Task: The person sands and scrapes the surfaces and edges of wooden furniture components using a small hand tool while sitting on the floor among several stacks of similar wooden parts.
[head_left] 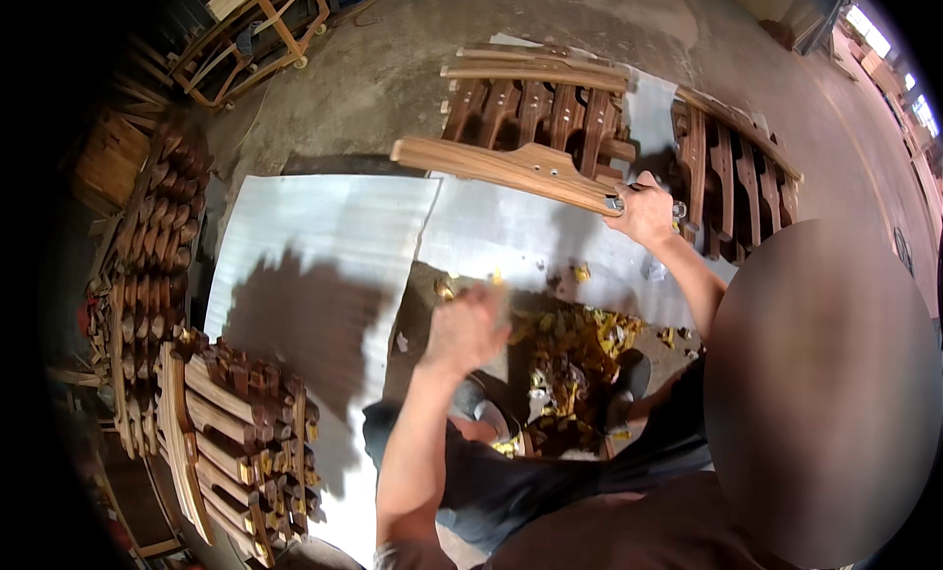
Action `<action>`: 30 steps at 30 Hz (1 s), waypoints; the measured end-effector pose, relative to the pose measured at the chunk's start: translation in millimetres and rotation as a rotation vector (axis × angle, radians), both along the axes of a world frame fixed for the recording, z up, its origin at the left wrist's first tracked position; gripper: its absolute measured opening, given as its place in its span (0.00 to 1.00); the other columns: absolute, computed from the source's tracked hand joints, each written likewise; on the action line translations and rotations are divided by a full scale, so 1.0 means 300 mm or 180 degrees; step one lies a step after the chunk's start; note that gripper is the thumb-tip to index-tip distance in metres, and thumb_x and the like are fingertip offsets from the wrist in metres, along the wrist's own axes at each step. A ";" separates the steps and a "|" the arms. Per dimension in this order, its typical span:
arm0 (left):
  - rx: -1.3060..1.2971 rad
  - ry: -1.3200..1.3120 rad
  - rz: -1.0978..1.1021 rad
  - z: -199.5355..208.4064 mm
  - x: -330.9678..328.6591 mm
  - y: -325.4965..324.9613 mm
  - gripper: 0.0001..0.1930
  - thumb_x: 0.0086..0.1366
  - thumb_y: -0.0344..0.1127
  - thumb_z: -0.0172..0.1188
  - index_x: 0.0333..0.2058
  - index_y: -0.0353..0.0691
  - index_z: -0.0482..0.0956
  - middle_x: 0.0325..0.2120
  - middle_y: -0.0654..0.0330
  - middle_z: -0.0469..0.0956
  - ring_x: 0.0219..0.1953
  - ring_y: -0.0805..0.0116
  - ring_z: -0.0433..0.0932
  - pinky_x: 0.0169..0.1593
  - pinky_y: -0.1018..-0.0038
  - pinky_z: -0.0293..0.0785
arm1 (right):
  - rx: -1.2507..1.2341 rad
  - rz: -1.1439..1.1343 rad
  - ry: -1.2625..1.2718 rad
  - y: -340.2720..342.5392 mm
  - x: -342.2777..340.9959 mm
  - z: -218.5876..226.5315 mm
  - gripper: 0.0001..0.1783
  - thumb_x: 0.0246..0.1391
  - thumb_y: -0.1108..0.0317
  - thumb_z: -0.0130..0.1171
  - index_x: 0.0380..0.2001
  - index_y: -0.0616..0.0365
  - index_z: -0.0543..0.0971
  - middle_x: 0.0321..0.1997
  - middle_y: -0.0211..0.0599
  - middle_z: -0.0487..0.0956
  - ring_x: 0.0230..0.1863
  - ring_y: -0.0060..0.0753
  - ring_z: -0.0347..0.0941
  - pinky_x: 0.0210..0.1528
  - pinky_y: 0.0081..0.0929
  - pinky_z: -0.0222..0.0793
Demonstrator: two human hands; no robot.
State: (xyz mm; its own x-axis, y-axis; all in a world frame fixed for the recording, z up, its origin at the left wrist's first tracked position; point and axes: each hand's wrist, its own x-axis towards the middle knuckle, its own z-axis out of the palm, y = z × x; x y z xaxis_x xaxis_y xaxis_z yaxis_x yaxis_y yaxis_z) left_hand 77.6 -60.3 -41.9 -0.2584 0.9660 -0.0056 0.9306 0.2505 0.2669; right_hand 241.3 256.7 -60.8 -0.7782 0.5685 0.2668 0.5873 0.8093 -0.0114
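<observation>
My right hand [643,215] is closed at the right end of a long, shaped wooden bar [526,169]. The bar has a widened middle with small holes and slants up to the left over the white sheeting. Small shiny metal parts show on both sides of this fist; I cannot make out what they belong to. Nearer to me, my left hand [470,329] hangs over the sheet's edge, its fingers smeared by motion. Beneath it and to the right, crumpled yellow scraps [570,349] lie heaped on the floor between my feet.
Similar dark wooden pieces stand in rows at the far middle [530,108] and far right [722,167]. A stack of wooden pieces with yellow-wrapped ends [246,452] sits at the near left, beside a taller stack [157,266]. A wheeled wooden cart [280,35] stands at the far left.
</observation>
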 end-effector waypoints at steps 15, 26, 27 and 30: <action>-0.1426 -0.0620 0.0127 -0.012 -0.069 0.065 0.33 0.57 0.48 0.66 0.59 0.41 0.68 0.46 0.49 0.76 0.47 0.49 0.78 0.51 0.55 0.74 | -0.0173 -0.0413 -0.0152 0.657 -0.467 -0.298 0.34 0.34 0.40 0.73 0.45 0.47 0.85 0.39 0.35 0.84 0.52 0.38 0.73 0.50 0.34 0.75; -0.1530 -0.0791 0.0394 -0.021 -0.097 0.059 0.32 0.56 0.45 0.67 0.58 0.43 0.69 0.45 0.51 0.75 0.49 0.50 0.77 0.50 0.56 0.76 | 0.0535 -0.1077 0.0736 0.858 -0.544 -0.350 0.19 0.47 0.52 0.68 0.41 0.47 0.84 0.37 0.50 0.83 0.47 0.49 0.78 0.48 0.44 0.75; -0.1386 -0.0781 0.0351 -0.026 -0.097 0.038 0.32 0.55 0.45 0.67 0.58 0.43 0.69 0.44 0.52 0.75 0.49 0.51 0.77 0.50 0.57 0.75 | 0.0127 -0.0947 0.0726 0.821 -0.546 -0.356 0.16 0.50 0.54 0.64 0.38 0.51 0.83 0.33 0.50 0.82 0.43 0.50 0.79 0.46 0.44 0.75; -0.0890 -0.0729 0.0589 -0.083 -0.062 -0.089 0.32 0.55 0.45 0.67 0.58 0.44 0.70 0.44 0.53 0.75 0.50 0.54 0.76 0.50 0.58 0.74 | -0.2289 -0.0675 0.0628 0.524 -0.518 -0.352 0.21 0.59 0.51 0.56 0.40 0.59 0.81 0.28 0.42 0.81 0.33 0.41 0.80 0.39 0.38 0.74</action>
